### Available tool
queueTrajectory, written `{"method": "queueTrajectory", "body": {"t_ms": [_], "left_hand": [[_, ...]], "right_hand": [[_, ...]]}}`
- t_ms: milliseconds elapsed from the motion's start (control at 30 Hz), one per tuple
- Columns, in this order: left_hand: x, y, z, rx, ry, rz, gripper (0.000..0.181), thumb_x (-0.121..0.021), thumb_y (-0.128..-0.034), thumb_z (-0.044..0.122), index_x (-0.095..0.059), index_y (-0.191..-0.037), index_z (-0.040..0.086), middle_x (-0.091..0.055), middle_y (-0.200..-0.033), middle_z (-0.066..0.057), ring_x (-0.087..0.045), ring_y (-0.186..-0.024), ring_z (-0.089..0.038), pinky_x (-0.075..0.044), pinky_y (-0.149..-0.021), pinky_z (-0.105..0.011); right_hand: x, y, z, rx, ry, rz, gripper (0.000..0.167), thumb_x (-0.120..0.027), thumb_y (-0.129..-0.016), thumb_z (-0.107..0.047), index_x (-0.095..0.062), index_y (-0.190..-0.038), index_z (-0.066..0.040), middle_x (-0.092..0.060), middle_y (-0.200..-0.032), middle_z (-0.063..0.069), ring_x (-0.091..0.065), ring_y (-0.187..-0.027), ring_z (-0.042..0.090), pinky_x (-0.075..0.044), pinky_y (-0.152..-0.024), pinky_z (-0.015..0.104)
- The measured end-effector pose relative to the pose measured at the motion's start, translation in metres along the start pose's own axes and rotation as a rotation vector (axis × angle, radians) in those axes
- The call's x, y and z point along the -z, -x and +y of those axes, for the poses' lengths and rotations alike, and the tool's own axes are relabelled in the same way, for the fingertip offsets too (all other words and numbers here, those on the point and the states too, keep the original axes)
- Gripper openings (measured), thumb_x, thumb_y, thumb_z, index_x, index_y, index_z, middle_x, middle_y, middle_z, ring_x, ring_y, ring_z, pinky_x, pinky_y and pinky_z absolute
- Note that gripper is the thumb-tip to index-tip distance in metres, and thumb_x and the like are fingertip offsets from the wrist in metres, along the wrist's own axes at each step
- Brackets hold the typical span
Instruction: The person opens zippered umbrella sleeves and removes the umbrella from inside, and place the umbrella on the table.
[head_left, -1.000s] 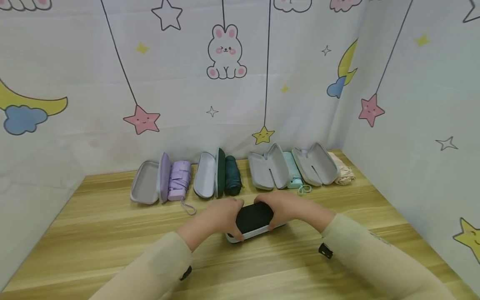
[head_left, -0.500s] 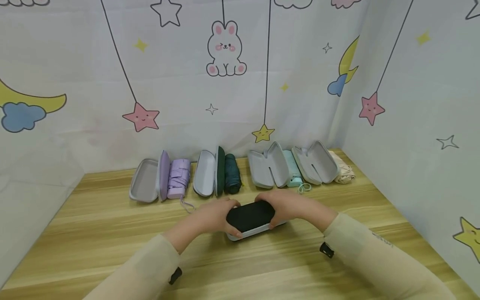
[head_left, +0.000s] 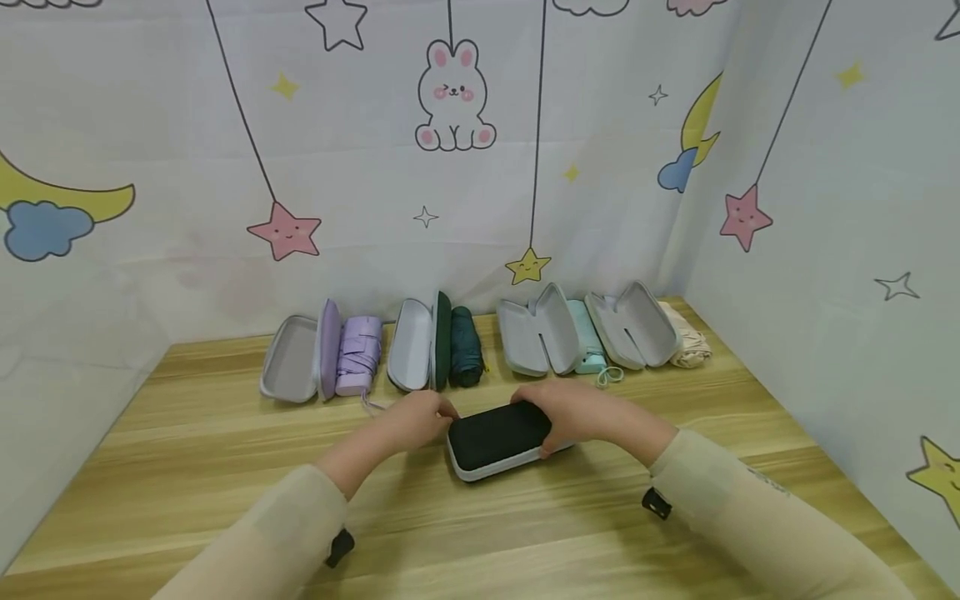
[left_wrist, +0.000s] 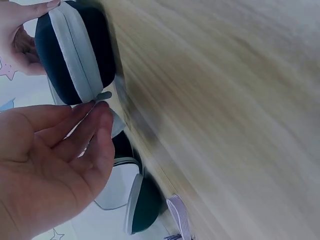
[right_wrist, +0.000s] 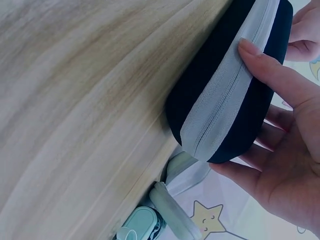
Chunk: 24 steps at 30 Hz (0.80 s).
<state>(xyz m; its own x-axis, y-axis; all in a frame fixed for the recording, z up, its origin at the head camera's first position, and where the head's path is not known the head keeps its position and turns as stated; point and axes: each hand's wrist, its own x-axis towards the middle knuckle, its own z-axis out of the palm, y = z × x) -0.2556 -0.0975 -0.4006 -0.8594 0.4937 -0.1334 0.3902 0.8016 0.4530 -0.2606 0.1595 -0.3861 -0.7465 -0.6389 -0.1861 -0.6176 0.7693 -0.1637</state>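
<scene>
A black zip case point(head_left: 498, 435) with a pale grey zipper band lies closed on the wooden table, slightly aslant. My right hand point(head_left: 573, 410) grips its right end, the thumb on the near side and the other fingers round the far side. At the left end is my left hand point(head_left: 416, 419); in the left wrist view its fingertips pinch a small grey zipper pull point(left_wrist: 103, 95) at the corner of the band. The right wrist view shows the right thumb point(right_wrist: 255, 54) lying on the zipper band. What the case contains is hidden.
Along the back stand an open lilac case point(head_left: 327, 350) by a lilac folded umbrella point(head_left: 359, 357), an open dark green case point(head_left: 442, 342) by a dark green umbrella point(head_left: 466, 348), and two open grey-lined cases point(head_left: 558, 329) with a mint umbrella point(head_left: 587, 337) and a cream one point(head_left: 686, 337).
My left hand has let go of the case's left top and sides and moved left and back to its far left corner. The right hand has kept its grip; the case has hardly moved.
</scene>
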Motion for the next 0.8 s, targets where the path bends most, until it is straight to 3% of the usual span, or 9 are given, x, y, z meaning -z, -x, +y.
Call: {"method": "queueTrajectory", "body": {"t_ms": [267, 400, 500, 633, 700, 800], "left_hand": [[-0.001, -0.007, -0.006, 0.007, 0.061, -0.034, 0.019, -0.058, -0.0912, 0.000, -0.073, -0.102, 0.002, -0.070, -0.100, -0.006, -0.063, -0.095, -0.020, -0.049, -0.085, -0.035], [-0.002, -0.010, -0.008, 0.023, 0.150, -0.110, 0.016, -0.059, -0.0912, 0.000, -0.072, -0.100, 0.000, -0.067, -0.090, -0.003, -0.058, -0.080, -0.013, -0.049, -0.073, -0.029], [-0.002, -0.011, -0.009, -0.005, 0.193, -0.164, 0.014, -0.059, -0.0911, -0.001, -0.071, -0.097, 0.000, -0.062, -0.080, 0.001, -0.054, -0.071, -0.010, -0.046, -0.067, -0.025], [0.000, -0.008, -0.009, -0.081, 0.153, -0.187, 0.011, -0.060, -0.0894, 0.000, -0.071, -0.088, 0.001, -0.057, -0.072, 0.004, -0.049, -0.065, -0.007, -0.042, -0.062, -0.022], [0.001, -0.006, -0.009, -0.084, 0.138, -0.192, 0.011, -0.060, -0.0887, 0.002, -0.071, -0.087, 0.002, -0.056, -0.071, 0.005, -0.049, -0.064, -0.007, -0.041, -0.062, -0.022], [0.000, -0.003, -0.009, -0.042, 0.151, -0.202, 0.011, -0.058, -0.0904, 0.005, -0.069, -0.091, 0.002, -0.058, -0.073, 0.004, -0.050, -0.067, -0.007, -0.042, -0.064, -0.023]], "right_hand": [[-0.002, 0.001, 0.001, 0.022, 0.013, 0.013, 0.075, -0.090, -0.069, -0.032, -0.055, -0.133, -0.017, -0.059, -0.129, 0.000, -0.057, -0.114, 0.019, -0.046, -0.092, 0.040], [-0.003, 0.002, 0.002, 0.056, 0.011, 0.014, 0.076, -0.090, -0.068, -0.030, -0.055, -0.134, -0.015, -0.058, -0.130, 0.000, -0.056, -0.115, 0.019, -0.046, -0.094, 0.038], [-0.004, 0.004, 0.003, 0.088, 0.008, 0.019, 0.077, -0.091, -0.068, -0.030, -0.055, -0.133, -0.015, -0.057, -0.131, 0.000, -0.055, -0.116, 0.019, -0.045, -0.095, 0.038], [-0.004, 0.005, 0.005, 0.117, 0.002, 0.028, 0.077, -0.091, -0.067, -0.029, -0.055, -0.133, -0.015, -0.057, -0.131, 0.001, -0.055, -0.117, 0.020, -0.044, -0.096, 0.039], [-0.004, 0.004, 0.005, 0.123, 0.000, 0.028, 0.077, -0.091, -0.067, -0.029, -0.054, -0.133, -0.015, -0.057, -0.131, 0.001, -0.055, -0.117, 0.020, -0.044, -0.096, 0.039], [-0.005, 0.004, 0.006, 0.125, -0.005, 0.024, 0.077, -0.091, -0.068, -0.029, -0.054, -0.134, -0.015, -0.056, -0.132, 0.001, -0.054, -0.118, 0.020, -0.044, -0.097, 0.039]]}}
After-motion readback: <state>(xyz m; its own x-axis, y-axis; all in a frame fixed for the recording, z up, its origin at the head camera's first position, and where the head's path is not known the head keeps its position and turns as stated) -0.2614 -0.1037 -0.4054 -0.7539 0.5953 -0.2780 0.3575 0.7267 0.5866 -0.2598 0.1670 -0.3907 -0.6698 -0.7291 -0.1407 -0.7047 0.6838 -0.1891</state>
